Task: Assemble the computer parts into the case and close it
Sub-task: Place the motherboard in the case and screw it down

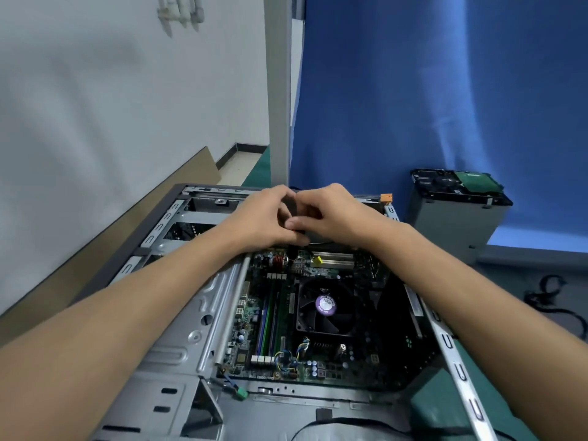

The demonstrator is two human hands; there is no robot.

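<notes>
Head view: the open computer case (178, 329) lies on a green table (426, 409) with its motherboard (273, 316) exposed. Over its far end, left hand (265, 219) and right hand (335, 214) pinch a small dark part (299, 233). A drive cage (458, 218) stands apart, right.

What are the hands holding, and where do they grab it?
The left hand and right hand both pinch a small dark part over the case. Fingers hide which bit they grip.

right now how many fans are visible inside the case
1: the CPU cooler fan, in the middle of the motherboard. More may be hidden beneath the left hand and right hand.
</notes>
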